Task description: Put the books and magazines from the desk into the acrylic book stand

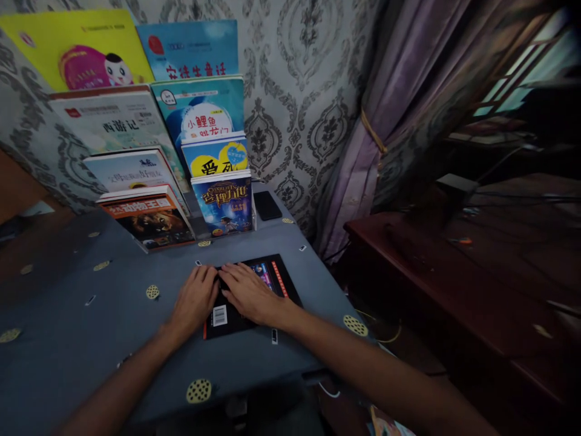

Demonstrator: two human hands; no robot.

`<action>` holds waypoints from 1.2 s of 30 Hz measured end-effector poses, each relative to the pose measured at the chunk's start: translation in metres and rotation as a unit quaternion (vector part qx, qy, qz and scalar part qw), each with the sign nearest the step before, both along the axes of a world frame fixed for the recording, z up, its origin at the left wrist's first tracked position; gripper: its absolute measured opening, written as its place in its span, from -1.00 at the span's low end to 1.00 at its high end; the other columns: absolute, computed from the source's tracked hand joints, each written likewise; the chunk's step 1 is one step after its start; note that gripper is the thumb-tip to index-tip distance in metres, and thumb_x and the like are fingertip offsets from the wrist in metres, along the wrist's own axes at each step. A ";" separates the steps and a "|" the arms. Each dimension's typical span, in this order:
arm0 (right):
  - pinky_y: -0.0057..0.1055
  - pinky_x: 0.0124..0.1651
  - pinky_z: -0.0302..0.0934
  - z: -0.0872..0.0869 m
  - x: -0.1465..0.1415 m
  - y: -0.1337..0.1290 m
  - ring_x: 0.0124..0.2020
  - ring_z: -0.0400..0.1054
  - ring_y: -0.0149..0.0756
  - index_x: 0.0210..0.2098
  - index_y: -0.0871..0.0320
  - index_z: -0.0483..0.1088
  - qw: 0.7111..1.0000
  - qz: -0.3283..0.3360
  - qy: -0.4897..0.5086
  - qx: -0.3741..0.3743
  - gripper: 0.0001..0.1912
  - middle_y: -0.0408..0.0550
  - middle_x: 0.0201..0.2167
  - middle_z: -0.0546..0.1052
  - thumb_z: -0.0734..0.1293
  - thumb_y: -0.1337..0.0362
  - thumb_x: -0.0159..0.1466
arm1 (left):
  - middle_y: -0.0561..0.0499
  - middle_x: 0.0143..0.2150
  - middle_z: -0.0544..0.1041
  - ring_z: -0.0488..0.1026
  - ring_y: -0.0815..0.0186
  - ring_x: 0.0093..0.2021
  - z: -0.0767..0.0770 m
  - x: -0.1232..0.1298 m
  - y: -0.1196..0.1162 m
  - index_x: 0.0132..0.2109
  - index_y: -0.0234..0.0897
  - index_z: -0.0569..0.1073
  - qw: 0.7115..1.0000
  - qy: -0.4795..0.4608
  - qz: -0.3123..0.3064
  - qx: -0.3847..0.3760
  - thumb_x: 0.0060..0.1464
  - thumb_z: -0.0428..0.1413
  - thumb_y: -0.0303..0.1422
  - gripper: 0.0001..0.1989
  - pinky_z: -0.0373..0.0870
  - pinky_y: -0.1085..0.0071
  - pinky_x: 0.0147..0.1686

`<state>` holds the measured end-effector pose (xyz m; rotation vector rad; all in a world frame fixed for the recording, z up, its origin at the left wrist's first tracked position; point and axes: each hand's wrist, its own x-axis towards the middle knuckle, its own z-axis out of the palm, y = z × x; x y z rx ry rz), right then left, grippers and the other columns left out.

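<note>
A black book [236, 324] with a barcode, an orange-red edge strip and a small colourful picture lies flat on the grey-blue tablecloth. My left hand [197, 298] rests at its left edge, fingers slightly bent and touching it. Across the upper middle of the cover lies my right hand [249, 295], palm down with its fingers stretched to the left. The fingertips of both hands almost meet near the book's upper left part. Both hands look open, though the left thumb is partly hidden.
Behind the hands stands a tiered rack of books, with an animal book [152, 221] and a blue book [227, 206] in front. A black phone [267, 206] lies beside it. To the right are a purple curtain [363, 133] and a dark red desk [431, 284] with cables.
</note>
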<state>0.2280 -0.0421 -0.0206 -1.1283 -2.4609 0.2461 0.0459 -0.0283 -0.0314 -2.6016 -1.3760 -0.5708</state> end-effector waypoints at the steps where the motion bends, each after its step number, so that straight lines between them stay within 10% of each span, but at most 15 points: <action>1: -0.04 0.37 0.07 0.000 0.000 0.000 0.33 0.19 -0.06 0.22 0.40 0.26 1.000 0.001 -0.001 0.000 -0.56 0.31 0.24 0.38 0.20 0.30 0.42 | -0.10 -0.14 0.46 0.39 0.13 -0.12 0.000 0.001 0.000 -0.14 -0.25 0.34 1.000 0.003 0.003 0.002 0.29 -0.11 -0.44 -0.86 0.41 0.18 -0.10; 24: -0.05 0.39 0.03 0.003 0.051 0.000 0.38 0.11 -0.10 0.28 0.28 0.25 0.999 -0.026 -0.011 -0.036 -0.53 0.21 0.31 0.30 0.17 0.26 0.42 | -0.13 -0.13 0.46 0.38 0.08 -0.09 0.019 0.050 -0.005 -0.07 -0.26 0.41 0.991 0.125 0.039 -0.015 0.32 -0.10 -0.40 -0.80 0.29 0.16 -0.10; 36: -0.01 0.39 -0.01 -0.008 0.118 -0.009 0.39 0.06 -0.07 0.35 0.25 0.16 0.976 -0.202 -0.073 -0.028 -0.40 0.18 0.37 0.21 0.10 0.03 0.44 | -0.12 -0.13 0.46 0.36 0.10 -0.10 0.019 0.047 -0.005 -0.09 -0.24 0.42 0.993 0.112 0.039 -0.019 0.32 -0.11 -0.37 -0.78 0.32 0.15 -0.07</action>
